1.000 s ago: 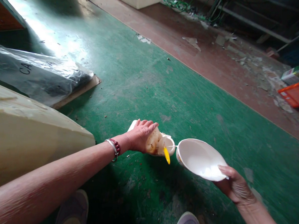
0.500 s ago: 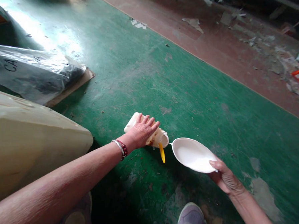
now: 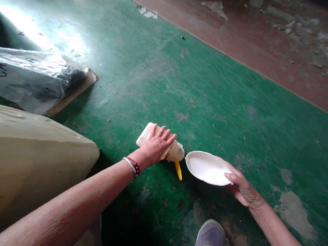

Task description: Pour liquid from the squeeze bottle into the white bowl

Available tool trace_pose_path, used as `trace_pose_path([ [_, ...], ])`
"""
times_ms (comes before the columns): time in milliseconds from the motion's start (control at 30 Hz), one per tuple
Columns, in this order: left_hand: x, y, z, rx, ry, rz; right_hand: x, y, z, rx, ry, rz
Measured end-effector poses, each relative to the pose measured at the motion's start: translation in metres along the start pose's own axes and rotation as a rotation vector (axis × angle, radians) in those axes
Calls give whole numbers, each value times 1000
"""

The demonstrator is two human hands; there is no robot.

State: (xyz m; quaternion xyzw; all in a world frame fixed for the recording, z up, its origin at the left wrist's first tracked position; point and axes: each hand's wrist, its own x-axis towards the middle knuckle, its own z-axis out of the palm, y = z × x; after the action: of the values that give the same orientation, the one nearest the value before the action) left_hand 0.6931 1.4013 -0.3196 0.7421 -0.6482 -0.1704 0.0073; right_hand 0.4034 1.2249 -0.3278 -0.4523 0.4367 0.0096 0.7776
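My left hand [image 3: 159, 144] lies with fingers spread over a pale plastic container [image 3: 144, 135] resting on its side on the green floor. The container's open end faces right, and a yellow-handled tool [image 3: 178, 168] sticks out of it. In my right hand [image 3: 241, 187] is a white oval dish [image 3: 207, 168], gripped at its right end with the thumb on the rim and the fingers behind. The dish's left tip is close beside the container's mouth, with a thin white strand between them.
A large cream-coloured container [image 3: 41, 160] stands at the left. Behind it lies a plastic-wrapped package [image 3: 37, 76] on the green floor [image 3: 143, 89]. Scraps litter the reddish-brown strip [image 3: 240, 39] at the upper right. A shoe [image 3: 210, 237] shows at the bottom.
The dish in my right hand has shifted slightly left, closer to the small container's mouth, and the strand between them is shorter. The camera view has shifted a little.
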Motion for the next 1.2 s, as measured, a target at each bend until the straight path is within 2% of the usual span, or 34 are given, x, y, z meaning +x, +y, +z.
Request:
trace_pose_path([
  [400,0,-1,2,-36,16,-6,10,-6,12,-115,49,4],
  [1200,1,-5,3,-39,14,-1,13,-23,30,-254,130,25],
])
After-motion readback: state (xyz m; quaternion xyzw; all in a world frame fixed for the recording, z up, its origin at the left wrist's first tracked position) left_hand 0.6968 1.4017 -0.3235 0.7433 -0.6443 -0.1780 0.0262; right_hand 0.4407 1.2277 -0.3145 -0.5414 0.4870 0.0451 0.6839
